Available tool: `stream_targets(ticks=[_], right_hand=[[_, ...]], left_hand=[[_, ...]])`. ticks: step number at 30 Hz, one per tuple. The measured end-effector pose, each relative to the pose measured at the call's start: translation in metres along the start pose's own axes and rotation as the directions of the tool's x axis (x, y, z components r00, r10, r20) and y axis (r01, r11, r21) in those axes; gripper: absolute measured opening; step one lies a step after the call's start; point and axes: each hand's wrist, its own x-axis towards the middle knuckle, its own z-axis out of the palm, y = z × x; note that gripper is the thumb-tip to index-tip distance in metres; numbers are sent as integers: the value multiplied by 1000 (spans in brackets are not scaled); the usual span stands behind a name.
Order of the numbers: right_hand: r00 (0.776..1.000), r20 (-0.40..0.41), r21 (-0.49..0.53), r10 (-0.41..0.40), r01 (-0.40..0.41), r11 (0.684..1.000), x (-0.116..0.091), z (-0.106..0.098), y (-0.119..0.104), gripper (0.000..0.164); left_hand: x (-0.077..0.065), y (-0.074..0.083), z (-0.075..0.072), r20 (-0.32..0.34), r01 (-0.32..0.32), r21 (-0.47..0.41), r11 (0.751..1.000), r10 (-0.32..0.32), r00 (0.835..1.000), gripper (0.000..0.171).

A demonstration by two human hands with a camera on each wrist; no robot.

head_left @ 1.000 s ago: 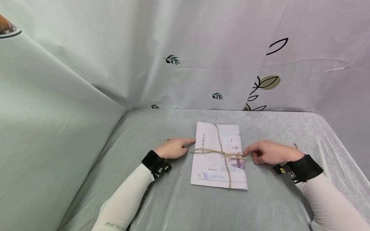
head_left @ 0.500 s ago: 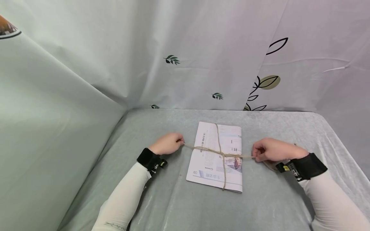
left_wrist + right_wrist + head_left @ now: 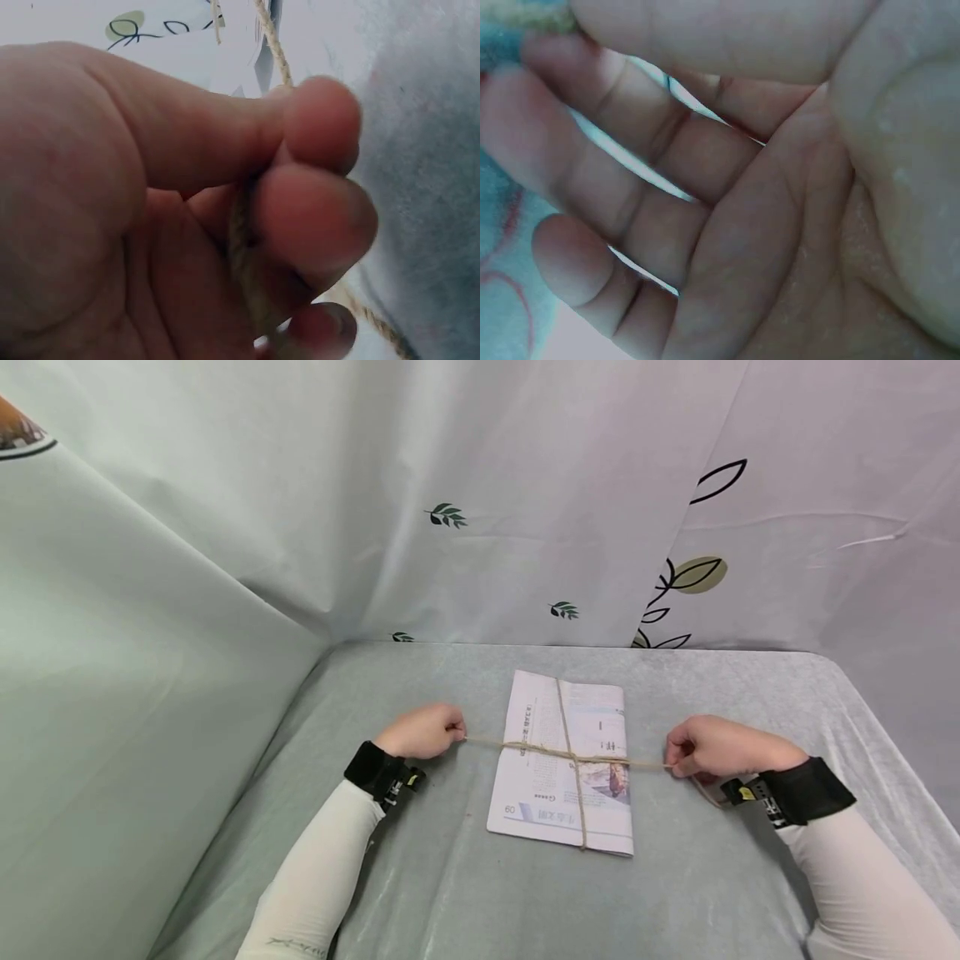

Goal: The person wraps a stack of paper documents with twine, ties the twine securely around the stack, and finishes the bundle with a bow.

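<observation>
A folded newspaper bundle lies on the grey-covered table, bound by twine that crosses near its middle. On its left, my left hand pinches one twine end, drawn straight out from the bundle. The left wrist view shows that twine running between thumb and fingers and across the palm. My right hand pinches the other end to the right of the bundle, with a loose tail hanging below the fingers. In the right wrist view, a blurred bit of twine shows at the thumb tip.
The grey table cover spreads around the bundle. A pale curtain with leaf prints stands behind the table, and a plain fabric wall rises on the left. Black wrist straps carry the cameras.
Both hands went from pointing at the bundle's sides to pinching the twine ends, then moved outward, stretching the twine straight. The newspaper bundle turned slightly and shifted a little.
</observation>
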Motion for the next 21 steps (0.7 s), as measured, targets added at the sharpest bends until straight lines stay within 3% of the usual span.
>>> stream_targets(ticks=[4, 7, 10, 13, 16, 21], right_hand=[[998, -47, -2, 36, -37, 999, 0, -1, -3, 13], [993, -101, -22, 55, -57, 998, 0, -3, -5, 11], [986, -153, -48, 61, -69, 996, 1, -4, -6, 9], [978, -201, -74, 49, -65, 995, 3, -4, -7, 9], [966, -256, -116, 23, -54, 992, 5, -1, -7, 8], [942, -336, -177, -29, -33, 984, 9, 2, -5, 8]], left_hand=[[-2, 6, 3, -79, -31, 116, 993, 40, 996, 15], [-4, 11, 6, -171, -51, 229, 972, 91, 981, 12], [-2, 16, 12, -255, -10, 297, 955, 89, 963, 12], [0, 22, 18, -320, 68, 287, 956, 28, 947, 18], [3, 24, 22, -364, 127, 221, 967, -39, 931, 21], [9, 21, 27, -387, 99, 52, 994, -71, 919, 20]])
